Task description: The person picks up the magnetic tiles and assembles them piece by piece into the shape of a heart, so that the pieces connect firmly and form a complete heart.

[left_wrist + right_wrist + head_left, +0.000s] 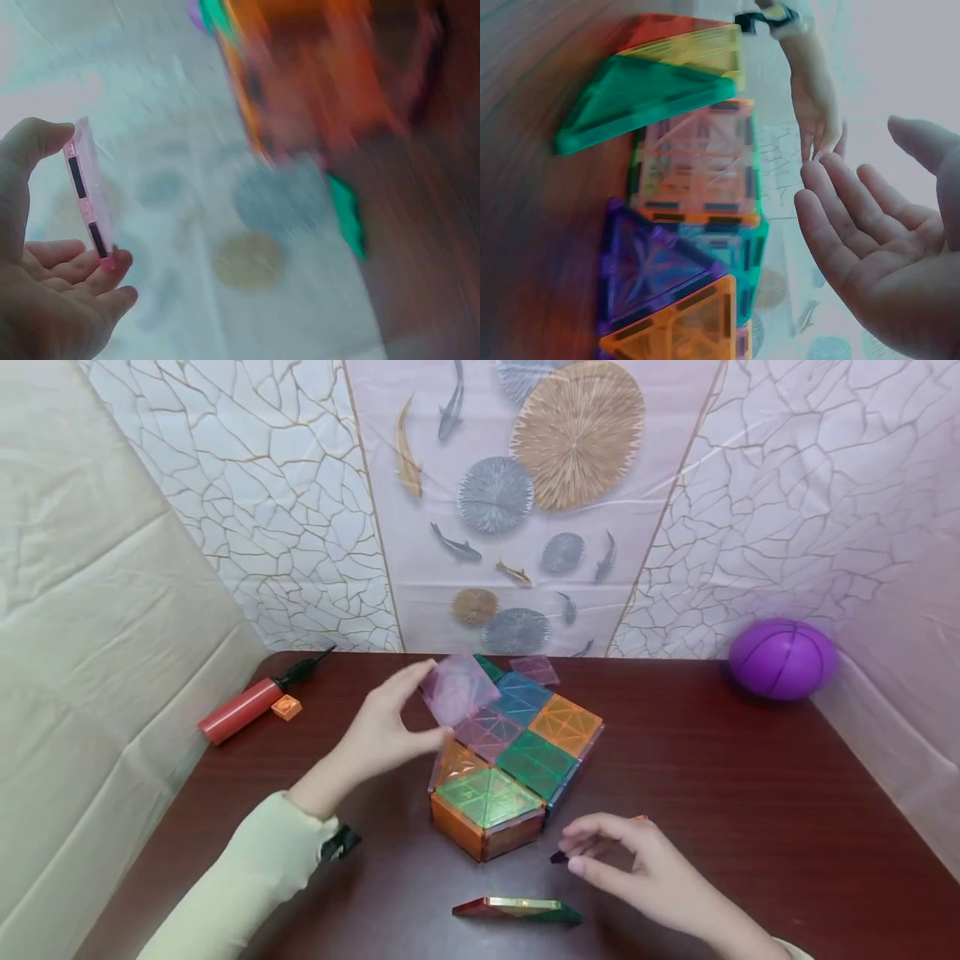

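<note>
Between its thumb and fingers my left hand (378,727) pinches a translucent pink square magnetic tile (460,689), raised over the far left part of a low magnetic-tile structure (536,764). The left wrist view shows the held tile (88,195) edge-on, with dark magnet strips. Its top carries green, blue, orange and pink panels, with light-green triangles in front. My right hand (641,868) hovers at the structure's front right, fingers relaxed and holding nothing. Beside it in the right wrist view are a purple triangle tile (652,266) and an orange triangle tile (679,322).
Joined red, yellow and green triangle tiles (519,908) stand near the front. A loose pink tile (534,670) lies behind the structure. At the left are a red hand pump (240,710) and a small orange block (287,707); a purple ball (782,658) sits back right.
</note>
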`<action>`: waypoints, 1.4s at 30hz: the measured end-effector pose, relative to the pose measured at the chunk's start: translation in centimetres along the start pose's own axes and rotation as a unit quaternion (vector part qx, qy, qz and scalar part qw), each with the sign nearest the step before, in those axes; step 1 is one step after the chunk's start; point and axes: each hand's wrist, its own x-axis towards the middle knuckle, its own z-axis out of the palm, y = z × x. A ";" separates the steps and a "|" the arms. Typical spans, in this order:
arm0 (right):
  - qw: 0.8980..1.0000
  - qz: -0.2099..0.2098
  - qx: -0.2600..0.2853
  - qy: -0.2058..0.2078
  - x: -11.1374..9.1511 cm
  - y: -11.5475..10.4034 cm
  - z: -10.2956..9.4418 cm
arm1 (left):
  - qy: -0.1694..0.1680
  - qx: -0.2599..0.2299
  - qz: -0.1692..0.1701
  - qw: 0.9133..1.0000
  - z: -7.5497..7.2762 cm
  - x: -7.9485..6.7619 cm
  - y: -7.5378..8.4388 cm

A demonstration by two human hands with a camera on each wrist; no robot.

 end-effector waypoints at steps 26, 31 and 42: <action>0.950 0.112 0.292 0.006 0.1 -1.1 2.2 | -0.064 -0.017 0.156 0.986 6.4 -8.8 9.3; 0.951 0.123 0.284 0.007 0.4 -0.8 2.0 | -0.086 -0.017 0.138 0.987 6.7 -9.3 9.0; 0.968 0.124 0.214 0.034 0.4 0.1 0.0 | -0.194 -0.162 0.037 0.967 6.4 -10.1 6.6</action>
